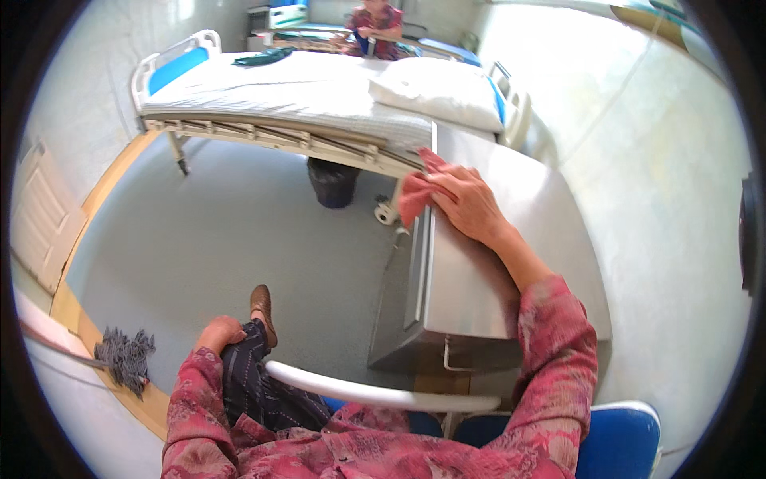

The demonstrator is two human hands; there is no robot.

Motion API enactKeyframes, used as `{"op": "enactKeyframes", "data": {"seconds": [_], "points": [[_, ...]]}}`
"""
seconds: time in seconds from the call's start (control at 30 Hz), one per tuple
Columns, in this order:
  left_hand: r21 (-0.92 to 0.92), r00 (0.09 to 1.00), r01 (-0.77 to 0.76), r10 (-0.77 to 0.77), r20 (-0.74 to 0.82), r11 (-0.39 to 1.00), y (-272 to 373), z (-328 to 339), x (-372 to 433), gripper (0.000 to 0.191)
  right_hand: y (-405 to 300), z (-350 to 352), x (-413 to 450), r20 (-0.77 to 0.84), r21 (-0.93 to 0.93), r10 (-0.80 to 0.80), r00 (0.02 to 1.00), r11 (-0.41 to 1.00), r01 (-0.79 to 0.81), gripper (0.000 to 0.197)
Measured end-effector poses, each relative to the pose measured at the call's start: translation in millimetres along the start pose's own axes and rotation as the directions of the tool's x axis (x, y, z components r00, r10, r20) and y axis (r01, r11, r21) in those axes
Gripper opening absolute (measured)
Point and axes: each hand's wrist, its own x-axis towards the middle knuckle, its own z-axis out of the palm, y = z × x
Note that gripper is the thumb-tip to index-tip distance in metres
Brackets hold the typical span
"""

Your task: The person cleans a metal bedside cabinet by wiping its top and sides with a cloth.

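Note:
My right hand [468, 200] is closed on a red cloth [417, 194] at the edge of a stainless steel bedside cabinet [479, 293]. Part of the cloth hangs over the cabinet's side facing the floor. My left hand [222, 333] rests by my knee, over dark patterned trousers [245, 371]; its fingers are bent and partly hidden, so whether it holds anything cannot be told. Beyond the cabinet stands a hospital bed [287, 96] with a white pillow [440, 90] and a dark green cloth [264, 57] on it.
A lined black bin [333, 182] and a toilet roll [385, 214] are near the bed. A grey mop head [125, 356] lies at the left wall. Before my body curves a white rail [377, 392]; a blue chair [619, 440] is at right. Another person [383, 27] is beyond the bed.

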Motion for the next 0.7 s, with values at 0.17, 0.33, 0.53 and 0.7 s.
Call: {"op": "enactKeyframes", "data": {"seconds": [0.17, 0.33, 0.53, 0.7], "points": [[-0.062, 1.000, 0.012, -0.012, 0.003, 0.998, -1, 3, -5, 0.036, 76, -11, -18, -0.031, -0.256, 0.259, 0.965, 0.932, -0.258, 0.021], [-0.063, 0.999, 0.002, -0.005, -0.052, 0.998, -1, 1, -17, 0.035, 171, -66, -102, -0.325, -0.476, 0.719, 0.615, 0.437, -0.763, 0.031], [-0.045, 0.998, -0.033, 0.031, -0.051, 0.998, 2, 4, -5, 0.034, 131, -66, -78, -0.214, -0.456, 0.611, 0.762, 0.627, -0.631, 0.022], [-0.084, 0.997, -0.042, 0.047, 0.068, 0.996, 0, 6, 4, 0.035, 7, 5, 27, 0.023, 0.066, -0.327, 0.945, 0.944, 0.324, 0.023]]}}
